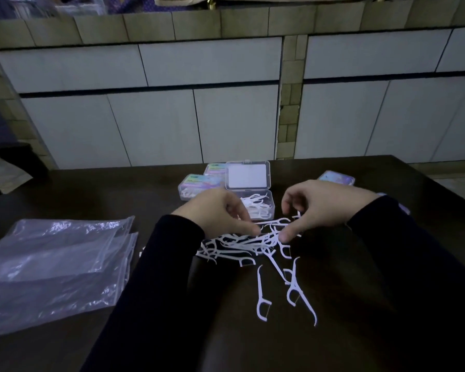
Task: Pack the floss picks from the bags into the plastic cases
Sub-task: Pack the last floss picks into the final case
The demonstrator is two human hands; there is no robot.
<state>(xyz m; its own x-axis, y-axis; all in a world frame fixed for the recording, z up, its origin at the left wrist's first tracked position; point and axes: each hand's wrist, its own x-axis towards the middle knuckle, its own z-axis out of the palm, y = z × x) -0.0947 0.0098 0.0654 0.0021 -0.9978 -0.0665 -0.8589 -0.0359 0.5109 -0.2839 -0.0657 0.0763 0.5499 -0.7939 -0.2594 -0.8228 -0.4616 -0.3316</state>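
A loose heap of white floss picks [242,244] lies on the dark table [387,183], with a few stray picks [262,296] nearer to me. Both hands work at the far edge of the heap. My left hand [220,213] has its fingers curled down and pinches picks at its fingertips. My right hand [320,208] faces it, fingers curled, thumb and fingertips among the picks. Just behind the hands stands an open clear plastic case [255,208] with several picks inside and its lid [247,175] raised.
Empty clear plastic bags [54,261] lie flat at the left. Closed cases with colourful labels sit behind the open one [193,183] and at the right [336,178]. A tiled wall rises beyond the table's far edge.
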